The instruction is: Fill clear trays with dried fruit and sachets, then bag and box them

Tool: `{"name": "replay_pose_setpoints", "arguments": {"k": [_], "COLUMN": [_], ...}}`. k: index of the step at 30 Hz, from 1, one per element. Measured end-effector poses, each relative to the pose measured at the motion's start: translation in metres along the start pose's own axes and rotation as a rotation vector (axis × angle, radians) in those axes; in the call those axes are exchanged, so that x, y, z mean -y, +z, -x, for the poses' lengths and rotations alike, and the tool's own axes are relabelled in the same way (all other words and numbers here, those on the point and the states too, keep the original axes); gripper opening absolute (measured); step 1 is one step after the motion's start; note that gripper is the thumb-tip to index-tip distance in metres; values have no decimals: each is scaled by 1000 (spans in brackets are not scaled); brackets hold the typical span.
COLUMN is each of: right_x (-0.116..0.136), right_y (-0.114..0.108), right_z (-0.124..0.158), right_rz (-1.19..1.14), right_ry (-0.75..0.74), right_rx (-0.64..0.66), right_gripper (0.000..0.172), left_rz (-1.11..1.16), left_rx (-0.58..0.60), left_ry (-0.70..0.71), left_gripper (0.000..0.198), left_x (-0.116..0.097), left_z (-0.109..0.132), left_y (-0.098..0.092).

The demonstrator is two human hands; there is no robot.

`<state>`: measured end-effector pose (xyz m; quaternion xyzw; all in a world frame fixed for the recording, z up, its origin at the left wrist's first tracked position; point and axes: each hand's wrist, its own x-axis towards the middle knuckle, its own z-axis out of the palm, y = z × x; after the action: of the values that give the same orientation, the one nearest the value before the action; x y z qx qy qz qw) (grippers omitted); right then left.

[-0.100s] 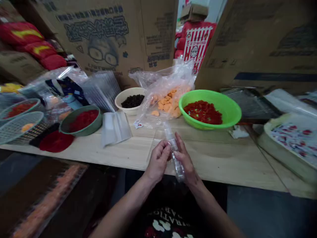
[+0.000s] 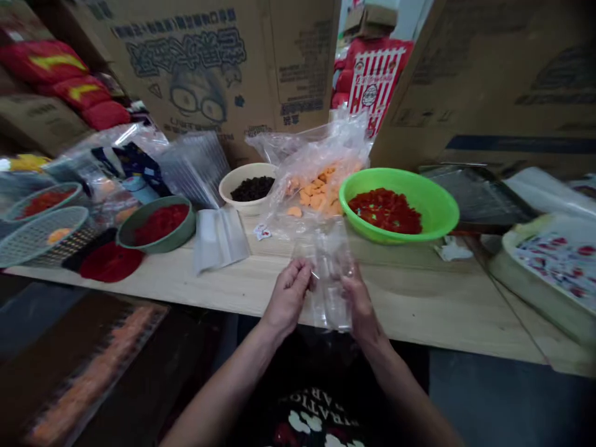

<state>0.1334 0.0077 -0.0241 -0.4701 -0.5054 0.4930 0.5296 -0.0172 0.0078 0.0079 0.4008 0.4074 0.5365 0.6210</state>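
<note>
My left hand (image 2: 288, 297) and my right hand (image 2: 362, 304) hold a clear plastic bag (image 2: 331, 287) between them, just above the front edge of a pale wooden table (image 2: 410, 298). The bag hangs flattened and wide, with its mouth pinched at both sides. Behind it lies a larger plastic bag of orange pieces (image 2: 316, 195). A folded stack of clear bags (image 2: 218, 239) rests to the left of my hands.
A green bowl of red pieces (image 2: 433, 198) and a white bowl of dark pieces (image 2: 228, 186) stand at the back. A grey-green bowl (image 2: 179, 233) and mesh baskets sit left. Cardboard sheets (image 2: 200, 74) stand behind the table.
The clear bag has gone from a narrow roll to a wider, flatter shape. My hands have moved apart, with my right hand shifting to the bag's right side.
</note>
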Motion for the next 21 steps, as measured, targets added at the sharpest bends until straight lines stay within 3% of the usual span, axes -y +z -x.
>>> {"name": "replay_pose_setpoints", "arguments": {"k": [3, 7, 9, 11, 14, 16, 18, 21], "right_x": [4, -3, -14, -25, -32, -30, -29, -32], "right_y": [-36, -81, -89, -90, -85, -79, -70, -60], "right_z": [-6, -4, 1, 5, 8, 7, 4, -3], "right_rz": [455, 1274, 1468, 1525, 1543, 1556, 1558, 1532], "right_ry": [-8, 264, 333, 326, 322, 319, 310, 337], "right_rx": [-60, -132, -108, -46, -20, -46, -61, -46], "right_gripper": [72, 76, 73, 69, 68, 70, 72, 77], "left_rz": [-113, -425, -616, -881, -1336, -1562, -1675, -1695], "left_rx": [-34, -182, -203, -254, -334, -155, 117, 266], "left_ry": [-53, -213, -270, -228, 75, 269, 338, 365], "left_gripper": [37, 27, 29, 33, 46, 52, 55, 57], "left_x": [-25, -56, -57, -47, -16, 7, 30, 56], "left_z": [-4, -9, -12, -14, -11, -4, 4, 12], "left_y": [-51, -156, -196, -214, -197, -166, -130, -87]}}
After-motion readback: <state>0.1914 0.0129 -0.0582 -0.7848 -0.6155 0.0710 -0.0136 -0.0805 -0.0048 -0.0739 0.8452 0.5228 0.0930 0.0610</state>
